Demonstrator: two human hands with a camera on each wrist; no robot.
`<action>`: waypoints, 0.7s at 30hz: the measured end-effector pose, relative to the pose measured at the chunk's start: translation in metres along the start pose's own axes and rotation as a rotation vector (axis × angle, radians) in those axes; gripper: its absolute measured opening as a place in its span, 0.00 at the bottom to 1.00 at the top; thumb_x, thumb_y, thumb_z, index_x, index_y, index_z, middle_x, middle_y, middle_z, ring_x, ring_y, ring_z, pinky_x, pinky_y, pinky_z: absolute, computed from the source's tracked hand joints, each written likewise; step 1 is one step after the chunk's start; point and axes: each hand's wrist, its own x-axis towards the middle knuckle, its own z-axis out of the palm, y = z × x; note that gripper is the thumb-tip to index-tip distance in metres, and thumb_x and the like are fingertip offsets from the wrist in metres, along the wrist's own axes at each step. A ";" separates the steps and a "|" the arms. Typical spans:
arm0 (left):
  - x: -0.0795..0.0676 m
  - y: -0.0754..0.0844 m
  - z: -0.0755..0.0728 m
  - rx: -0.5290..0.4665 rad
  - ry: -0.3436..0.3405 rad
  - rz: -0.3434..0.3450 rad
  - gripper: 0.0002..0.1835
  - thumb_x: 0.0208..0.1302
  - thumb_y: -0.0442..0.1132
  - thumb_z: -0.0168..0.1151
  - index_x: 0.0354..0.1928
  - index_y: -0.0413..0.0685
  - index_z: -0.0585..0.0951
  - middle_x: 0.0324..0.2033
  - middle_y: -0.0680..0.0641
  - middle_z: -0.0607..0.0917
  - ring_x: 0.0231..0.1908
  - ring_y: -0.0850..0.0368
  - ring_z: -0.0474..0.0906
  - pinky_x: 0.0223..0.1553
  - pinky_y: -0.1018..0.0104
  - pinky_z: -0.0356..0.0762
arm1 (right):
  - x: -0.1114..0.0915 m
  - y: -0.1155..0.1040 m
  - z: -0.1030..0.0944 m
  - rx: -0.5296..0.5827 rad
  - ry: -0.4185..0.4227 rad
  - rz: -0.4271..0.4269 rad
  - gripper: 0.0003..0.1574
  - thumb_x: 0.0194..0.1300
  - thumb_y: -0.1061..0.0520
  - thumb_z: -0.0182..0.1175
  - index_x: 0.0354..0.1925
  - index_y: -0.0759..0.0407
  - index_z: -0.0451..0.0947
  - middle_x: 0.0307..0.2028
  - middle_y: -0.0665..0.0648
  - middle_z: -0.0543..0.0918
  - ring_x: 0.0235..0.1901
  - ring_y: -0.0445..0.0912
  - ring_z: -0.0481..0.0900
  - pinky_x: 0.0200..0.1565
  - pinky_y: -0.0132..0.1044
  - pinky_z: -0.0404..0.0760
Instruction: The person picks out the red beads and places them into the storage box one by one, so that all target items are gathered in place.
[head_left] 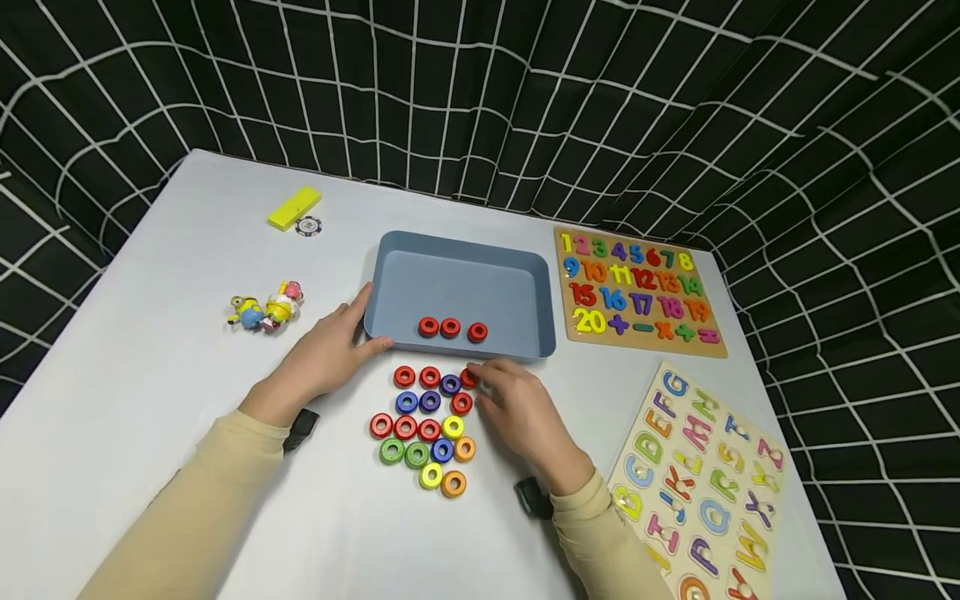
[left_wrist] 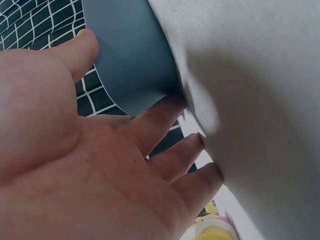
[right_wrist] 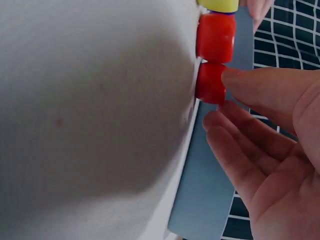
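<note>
My left hand [head_left: 330, 348] rests against the near left corner of a shallow blue-grey tray [head_left: 459, 242], thumb at the front wall and straight fingers along the side wall; the left wrist view shows them touching the tray wall [left_wrist: 135, 50]. Inside the tray, three red rings [head_left: 450, 327] lie in a row near its front. In front of the tray, my right hand [head_left: 517, 404] pinches a red ring [right_wrist: 210, 82] between thumb and fingers, partly hidden in the head view. Beside it are several loose rings in red, blue, yellow, green [head_left: 392, 451] and orange [head_left: 453, 483].
A number puzzle board [head_left: 645, 327] lies right of the tray, and a letter puzzle board [head_left: 660, 462] lies nearer on the right. Small toy figures [head_left: 277, 308], a yellow block [head_left: 295, 207] and a poker chip [head_left: 308, 226] sit on the left. Black grid cloth [head_left: 450, 92] surrounds the white table.
</note>
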 end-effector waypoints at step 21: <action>0.004 0.002 -0.003 0.009 -0.004 -0.030 0.49 0.67 0.62 0.53 0.77 0.56 0.37 0.71 0.28 0.56 0.69 0.28 0.55 0.65 0.35 0.59 | 0.000 0.021 -0.035 0.142 0.091 0.174 0.19 0.57 0.59 0.69 0.48 0.57 0.79 0.42 0.55 0.84 0.43 0.49 0.84 0.46 0.46 0.82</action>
